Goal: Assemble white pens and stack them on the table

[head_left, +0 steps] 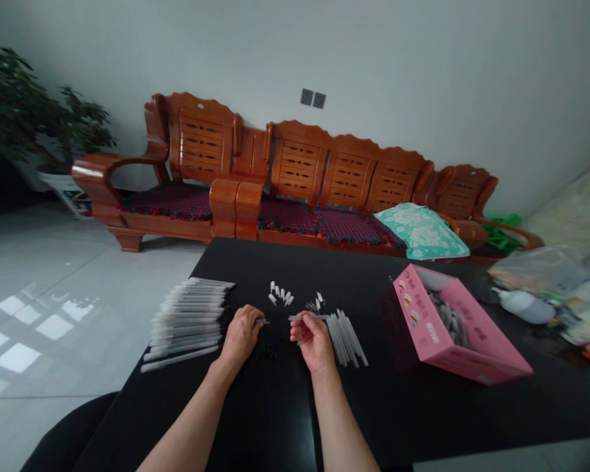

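Above the smooth black desk (270, 426), the right hand (312, 334) has a narrow grip, holding a straight, translucent whitish tube (295, 318) nearly level. The left hand's (243, 331) grip is pinched on a slim greyish piece (261, 321). Left of it lie frosted rods (191, 314) with dark ends; right of the other, plain rods (347, 337). Short white caps (277, 290) sit beyond the hands, small black bits (268, 354) between. The pink box's (491, 328) printed characters are too blurred to read.
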Motion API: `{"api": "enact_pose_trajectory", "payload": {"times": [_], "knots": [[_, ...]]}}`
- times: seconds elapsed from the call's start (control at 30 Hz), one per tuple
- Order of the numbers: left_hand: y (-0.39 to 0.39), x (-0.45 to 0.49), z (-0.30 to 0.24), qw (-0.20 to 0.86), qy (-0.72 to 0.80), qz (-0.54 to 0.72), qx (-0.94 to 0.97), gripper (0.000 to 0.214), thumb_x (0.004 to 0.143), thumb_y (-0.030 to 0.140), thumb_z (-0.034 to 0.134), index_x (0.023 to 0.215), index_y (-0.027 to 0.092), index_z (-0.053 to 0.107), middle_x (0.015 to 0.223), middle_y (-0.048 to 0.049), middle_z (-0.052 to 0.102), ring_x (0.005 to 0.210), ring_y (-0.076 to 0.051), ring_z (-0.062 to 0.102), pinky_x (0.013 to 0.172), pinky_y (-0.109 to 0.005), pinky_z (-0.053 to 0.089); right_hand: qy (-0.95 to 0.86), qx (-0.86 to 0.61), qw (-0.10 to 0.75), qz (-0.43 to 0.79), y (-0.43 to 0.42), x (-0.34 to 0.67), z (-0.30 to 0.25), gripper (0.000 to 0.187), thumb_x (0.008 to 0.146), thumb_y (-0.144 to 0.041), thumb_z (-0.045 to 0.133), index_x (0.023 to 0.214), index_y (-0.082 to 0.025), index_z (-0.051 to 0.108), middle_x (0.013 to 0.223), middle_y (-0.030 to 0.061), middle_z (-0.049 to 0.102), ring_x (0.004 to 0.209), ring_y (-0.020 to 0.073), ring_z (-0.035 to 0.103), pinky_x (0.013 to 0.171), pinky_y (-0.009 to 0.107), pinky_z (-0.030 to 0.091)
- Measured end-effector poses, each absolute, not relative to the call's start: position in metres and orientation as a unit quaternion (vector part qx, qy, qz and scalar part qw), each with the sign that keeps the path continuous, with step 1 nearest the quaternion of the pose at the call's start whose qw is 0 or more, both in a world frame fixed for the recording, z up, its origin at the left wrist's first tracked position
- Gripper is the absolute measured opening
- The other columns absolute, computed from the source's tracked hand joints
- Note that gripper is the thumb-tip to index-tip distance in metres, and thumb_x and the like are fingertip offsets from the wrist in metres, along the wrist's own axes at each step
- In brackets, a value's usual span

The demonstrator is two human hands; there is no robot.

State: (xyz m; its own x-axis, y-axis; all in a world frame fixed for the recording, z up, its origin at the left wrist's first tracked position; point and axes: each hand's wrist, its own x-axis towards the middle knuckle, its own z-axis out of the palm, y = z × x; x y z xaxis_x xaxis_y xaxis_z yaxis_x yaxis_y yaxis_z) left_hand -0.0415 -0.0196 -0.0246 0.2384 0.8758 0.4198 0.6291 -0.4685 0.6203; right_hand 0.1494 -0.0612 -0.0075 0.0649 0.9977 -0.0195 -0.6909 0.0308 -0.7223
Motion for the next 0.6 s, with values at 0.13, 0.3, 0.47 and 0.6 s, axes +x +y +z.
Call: {"api": "enact_pose_trajectory", "payload": {"times": [0.13,0.3,0.47,0.6], "knots": [[-0.027,-0.033,-0.012,0.286,0.474,0.408,0.726,0.015,0.084,0.025,0.055,0.089,0.020,0.068,0.086,-0.0044,0.067,0.078,-0.019,0.062,0.074,-0.030,0.047,-0.269,-0.304,0.672,0.620,-0.062,0.148,-0.005,0.017,0.080,-0.026,0.070,0.088,-0.011,0.067,0.071,0.0083,0.075,0.056,0.0159,0.070,0.048,0.023,0.059],[-0.028,-0.024,-0.010,0.472,0.424,0.439,0.636,0.025,0.081,0.036,0.061,0.094,0.016,0.068,0.074,-0.0031,0.067,0.065,-0.016,0.060,0.059,-0.023,0.046,-0.282,-0.340,0.683,0.581,-0.061,0.144,-0.004,0.020,0.078,-0.028,0.071,0.088,-0.012,0.066,0.068,0.0070,0.073,0.052,0.0153,0.068,0.044,0.023,0.056],[-0.025,-0.022,-0.011,0.524,0.406,0.448,0.599,0.030,0.078,0.039,0.065,0.094,0.013,0.069,0.067,-0.0019,0.064,0.059,-0.013,0.057,0.054,-0.021,0.044,-0.305,-0.378,0.686,0.542,-0.058,0.141,-0.005,0.023,0.078,-0.033,0.071,0.086,-0.011,0.066,0.062,0.0033,0.069,0.042,0.0118,0.060,0.034,0.019,0.047],[-0.028,-0.022,-0.008,0.519,0.400,0.445,0.610,0.029,0.078,0.038,0.065,0.093,0.013,0.070,0.071,-0.0037,0.066,0.062,-0.014,0.057,0.056,-0.022,0.045,-0.328,-0.391,0.676,0.531,-0.059,0.140,-0.005,0.024,0.079,-0.034,0.069,0.086,-0.011,0.066,0.060,0.0021,0.067,0.040,0.0104,0.057,0.032,0.018,0.044]]}}
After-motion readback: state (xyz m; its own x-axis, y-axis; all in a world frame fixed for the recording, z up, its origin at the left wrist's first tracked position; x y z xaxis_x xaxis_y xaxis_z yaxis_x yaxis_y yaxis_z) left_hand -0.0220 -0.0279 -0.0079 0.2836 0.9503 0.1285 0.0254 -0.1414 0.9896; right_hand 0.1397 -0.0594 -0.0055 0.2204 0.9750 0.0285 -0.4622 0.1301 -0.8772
